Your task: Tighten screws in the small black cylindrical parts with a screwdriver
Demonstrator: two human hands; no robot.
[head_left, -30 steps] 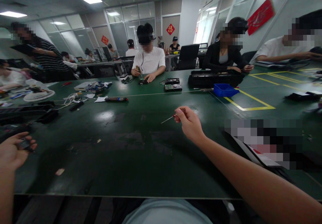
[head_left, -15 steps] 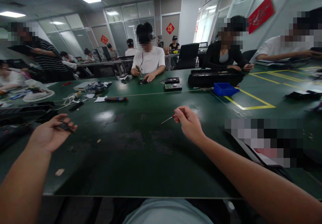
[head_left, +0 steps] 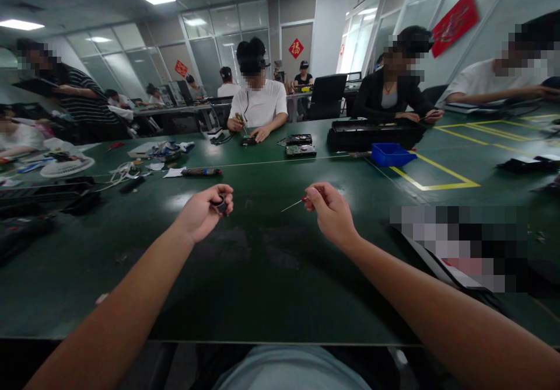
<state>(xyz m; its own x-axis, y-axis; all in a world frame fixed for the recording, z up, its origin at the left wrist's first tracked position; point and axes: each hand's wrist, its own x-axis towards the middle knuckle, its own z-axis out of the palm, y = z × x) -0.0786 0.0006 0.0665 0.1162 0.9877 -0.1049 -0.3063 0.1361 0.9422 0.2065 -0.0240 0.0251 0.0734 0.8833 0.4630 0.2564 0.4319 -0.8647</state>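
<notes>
I am holding my left hand [head_left: 202,213] above the green table [head_left: 262,273], well to the near left of the blue bin [head_left: 391,155], with thumb and fingers pinching a small dark part [head_left: 221,204]. My right hand [head_left: 331,213] is hovering between that part and the bin, on the bin's near side, fingers closed around a thin screwdriver [head_left: 294,204]. Its shaft is pointing away from the bin toward the dark part, stopping short of it. A circuit board [head_left: 301,151] is lying left of the bin.
</notes>
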